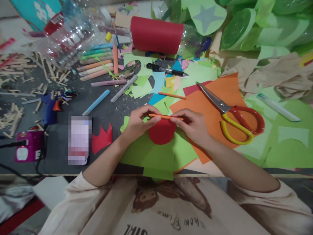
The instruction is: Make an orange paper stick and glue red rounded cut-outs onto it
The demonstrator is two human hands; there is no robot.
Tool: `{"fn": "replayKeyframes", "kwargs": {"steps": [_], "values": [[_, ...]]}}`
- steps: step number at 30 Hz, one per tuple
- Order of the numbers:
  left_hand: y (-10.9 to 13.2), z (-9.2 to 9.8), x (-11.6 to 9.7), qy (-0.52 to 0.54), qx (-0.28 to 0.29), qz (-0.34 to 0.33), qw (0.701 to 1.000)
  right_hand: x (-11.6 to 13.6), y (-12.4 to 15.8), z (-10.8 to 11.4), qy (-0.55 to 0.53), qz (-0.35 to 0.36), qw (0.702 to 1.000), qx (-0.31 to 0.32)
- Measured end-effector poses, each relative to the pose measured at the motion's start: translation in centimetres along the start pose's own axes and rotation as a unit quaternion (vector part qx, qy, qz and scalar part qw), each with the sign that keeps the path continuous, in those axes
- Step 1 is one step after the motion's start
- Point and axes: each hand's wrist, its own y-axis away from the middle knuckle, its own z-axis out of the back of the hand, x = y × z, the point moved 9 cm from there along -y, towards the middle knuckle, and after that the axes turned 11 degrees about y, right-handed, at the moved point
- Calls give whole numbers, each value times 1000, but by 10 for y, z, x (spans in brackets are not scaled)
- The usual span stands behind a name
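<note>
Between my two hands runs a thin orange paper strip (166, 116), held level above the table. My left hand (143, 120) pinches its left end between thumb and fingers, and my right hand (190, 123) pinches its right end. Just below the strip shows a red paper circle (162, 132), over green paper sheets (156, 160); whether the strip touches the circle I cannot tell. Beside my right hand lies a large orange paper sheet (212, 130). On it rest scissors (221, 104) with one red and one yellow handle, blades pointing up and left. A second orange strip (172, 95) lies beyond my hands.
At left are a phone (79, 140), a red paper crown shape (102, 138), a blue glue gun (49, 107) with its cord, and wooden stick pieces (12, 117). Markers (97, 65), a black pen (168, 70), a red-wrapped bottle (156, 35) and green bottles (239, 29) line the back.
</note>
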Motion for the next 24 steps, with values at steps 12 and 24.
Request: {"fn": "replayKeyframes", "kwargs": {"steps": [12,24], "values": [[1,-5,5,44,25,13,999,0,-1,2,-3,-11,1000,-2],[5,-12,7,76,51,7,996,1,-1,-4,16,16,999,31]]}}
